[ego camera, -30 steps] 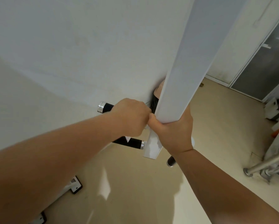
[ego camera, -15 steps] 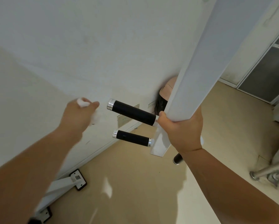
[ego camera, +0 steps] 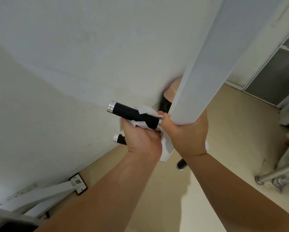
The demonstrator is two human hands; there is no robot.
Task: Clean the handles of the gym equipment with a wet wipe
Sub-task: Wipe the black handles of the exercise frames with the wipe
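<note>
My left hand (ego camera: 141, 138) is cupped palm-up under the upper handle (ego camera: 133, 114), fingers curled round its inner end with the wipe (ego camera: 144, 117) bunched between my palm and the black grip; white folds of it show above and below the grip, just beside my fingertips. Out past my knuckles, the grip's bare stretch runs to a silver cap (ego camera: 111, 106). Directly behind my left hand sits the lower handle (ego camera: 119, 139), mostly hidden by it, only its silver end and a bit of black showing. My right hand (ego camera: 185, 131) touches the left at the thumb and is clamped round the white post (ego camera: 205, 64), fingers wrapped behind it, thumb in front. Below my right wrist a third handle (ego camera: 181, 164) pokes out, dark with a metal tip. Beyond both hands is the wall (ego camera: 73, 56); down under my left forearm a white frame leg (ego camera: 53, 190) lies on the floor (ego camera: 174, 198)
</note>
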